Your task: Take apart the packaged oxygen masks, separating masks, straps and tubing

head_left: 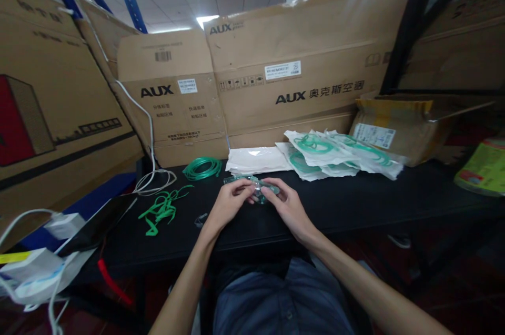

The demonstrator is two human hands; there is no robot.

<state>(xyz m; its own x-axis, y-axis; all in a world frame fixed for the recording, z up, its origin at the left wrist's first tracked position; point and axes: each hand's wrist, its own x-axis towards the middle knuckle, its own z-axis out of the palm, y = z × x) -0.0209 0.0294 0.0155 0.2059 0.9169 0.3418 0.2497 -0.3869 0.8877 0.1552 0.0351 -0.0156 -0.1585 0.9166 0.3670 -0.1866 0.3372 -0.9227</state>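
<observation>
My left hand point(231, 203) and my right hand point(284, 204) meet over the black table point(355, 203), both with fingers closed on a clear, green-tinted plastic mask piece point(258, 188). A coil of green tubing point(202, 168) lies just beyond my left hand. Loose green elastic straps point(161, 210) lie to the left of it. A small dark clip point(200, 219) rests beside my left wrist.
A pile of sealed white bags with green tubing point(335, 153) and an empty white bag point(256, 160) lie behind my hands. AUX cardboard boxes point(276, 77) wall the back and left. A white cable point(152, 177), a black tablet point(98, 224) and white chargers sit left.
</observation>
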